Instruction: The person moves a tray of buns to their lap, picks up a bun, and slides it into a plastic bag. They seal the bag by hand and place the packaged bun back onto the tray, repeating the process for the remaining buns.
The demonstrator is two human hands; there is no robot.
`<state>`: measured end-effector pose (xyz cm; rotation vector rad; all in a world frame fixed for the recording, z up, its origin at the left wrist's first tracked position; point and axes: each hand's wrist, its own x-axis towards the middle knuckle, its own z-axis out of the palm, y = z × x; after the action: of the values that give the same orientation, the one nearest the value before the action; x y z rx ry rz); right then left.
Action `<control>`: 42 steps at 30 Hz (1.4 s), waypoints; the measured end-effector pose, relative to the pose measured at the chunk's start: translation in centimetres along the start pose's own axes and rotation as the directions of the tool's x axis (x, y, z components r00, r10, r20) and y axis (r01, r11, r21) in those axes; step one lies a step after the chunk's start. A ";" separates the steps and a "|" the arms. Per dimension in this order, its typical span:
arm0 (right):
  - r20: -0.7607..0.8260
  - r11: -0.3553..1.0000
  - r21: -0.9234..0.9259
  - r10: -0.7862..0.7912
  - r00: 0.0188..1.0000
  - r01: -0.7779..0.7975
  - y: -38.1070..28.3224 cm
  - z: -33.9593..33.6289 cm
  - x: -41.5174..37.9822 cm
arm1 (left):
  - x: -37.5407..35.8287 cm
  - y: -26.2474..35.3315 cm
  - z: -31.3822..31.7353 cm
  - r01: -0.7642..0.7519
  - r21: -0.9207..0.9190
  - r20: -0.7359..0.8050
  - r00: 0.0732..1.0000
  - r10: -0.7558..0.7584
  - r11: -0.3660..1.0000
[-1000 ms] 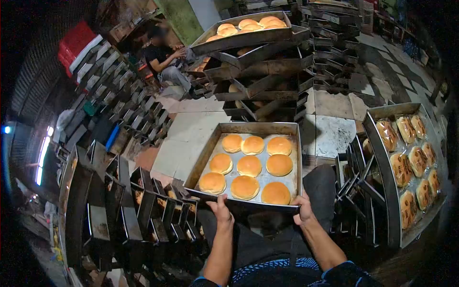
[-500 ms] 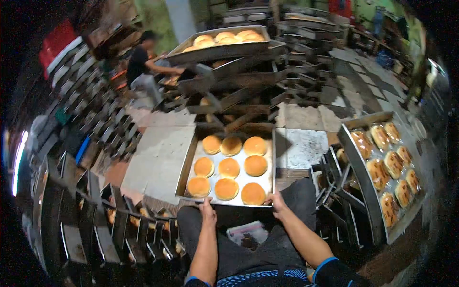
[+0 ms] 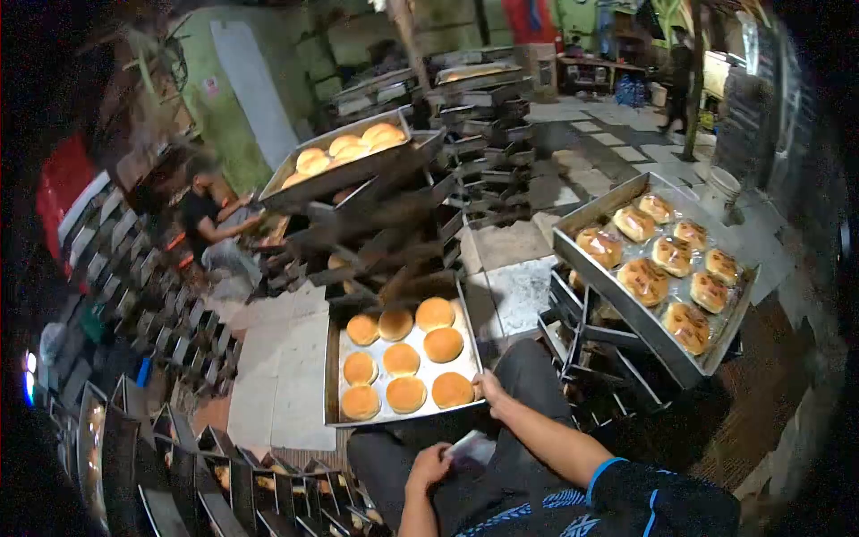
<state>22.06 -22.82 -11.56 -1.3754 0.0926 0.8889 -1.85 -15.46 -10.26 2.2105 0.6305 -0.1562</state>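
Observation:
A metal baking tray (image 3: pixel 335 376) of round golden buns (image 3: pixel 401 359) sits in front of my knees. My right hand (image 3: pixel 492 392) is closed on the tray's near right corner, thumb over the rim. Below the tray, over my lap, my left hand (image 3: pixel 430 467) has its fingers closed at the edge of a clear plastic bag (image 3: pixel 474 448). What the bag contains is not clear from here.
To the right, a tray (image 3: pixel 617 309) of plastic-wrapped buns (image 3: pixel 643 282) rests on stacked trays. Another bun tray (image 3: pixel 344 173) tops a tall stack ahead. Several trays stand at lower left (image 3: pixel 165 510). A person (image 3: pixel 215 224) sits at left; another person (image 3: pixel 679 80) stands far right.
My left hand has left the tray's front edge and moved down to the plastic bag on my lap. My right hand stays on the tray. The view has turned rightward.

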 end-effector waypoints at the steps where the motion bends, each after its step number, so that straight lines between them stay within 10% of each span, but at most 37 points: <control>1: 0.068 0.996 0.084 -0.007 0.998 0.001 -1.8 0.3 -2.5 | -1.6 0.9 0.1 -0.041 0.027 -0.115 0.992 0.043 0.999; 9: -0.043 0.977 -0.206 -0.067 0.997 0.057 1.0 0.0 -0.5 | -0.6 4.1 0.0 0.084 0.331 -0.233 0.973 -0.006 0.940; 12: 0.045 0.969 -0.238 -0.057 0.997 0.067 -0.9 -0.4 -2.9 | -0.5 2.6 0.3 -0.182 -0.064 -0.504 0.855 0.125 0.981; 13: 0.075 0.974 -0.213 -0.064 0.995 0.079 -1.0 -0.4 -2.8 | -1.1 3.2 -0.6 -0.047 -0.246 -0.370 0.928 -0.049 0.968; 23: 0.110 0.746 -0.587 -0.310 0.944 0.314 -1.7 -0.3 -6.1 | -1.8 6.7 -2.2 -0.167 -0.196 -0.561 0.827 0.029 0.966; 25: 0.035 0.689 -0.551 -0.544 0.838 0.470 -2.8 0.4 -8.9 | -2.2 8.7 -2.8 -0.248 -0.232 -0.645 0.763 0.042 0.940; 27: 0.540 0.212 -0.323 -0.759 0.364 0.922 -3.8 0.0 -10.4 | -2.9 11.0 -4.3 -0.291 -0.186 -0.638 0.762 0.110 0.938; 31: 0.903 0.070 -0.250 -0.344 0.259 0.966 -6.0 -0.3 -13.5 | -3.1 10.4 -4.2 -0.383 -0.099 -0.655 0.720 0.230 0.918; 32: 0.859 0.128 -0.285 -0.406 0.312 0.950 -6.7 -0.6 -14.6 | -4.1 11.6 -5.0 -0.188 -0.374 -0.504 0.863 -0.029 0.908; 35: 0.675 0.110 -0.236 -0.696 0.244 0.965 -8.3 -0.8 -15.4 | -4.3 8.7 -6.9 -0.307 0.010 -0.396 0.873 0.286 0.952; 37: 0.474 0.295 -0.301 -0.779 0.411 0.907 -10.1 -0.2 -16.4 | -5.6 6.5 -6.6 -0.184 -0.517 -0.454 0.887 -0.085 0.836; 41: 0.405 0.574 -0.370 -0.608 0.683 0.730 -8.1 1.8 -17.8 | -5.4 5.0 -6.6 -0.264 -0.819 -0.493 0.777 -0.391 0.509; 42: 0.428 0.495 -0.364 -0.663 0.614 0.789 -7.4 2.3 -18.5 | -5.2 4.1 -6.1 -0.325 -0.847 -0.504 0.742 -0.443 0.420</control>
<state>12.82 -29.42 5.02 -1.5840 -0.9554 0.3096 -4.97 -15.16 -1.83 1.0352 0.9017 0.8602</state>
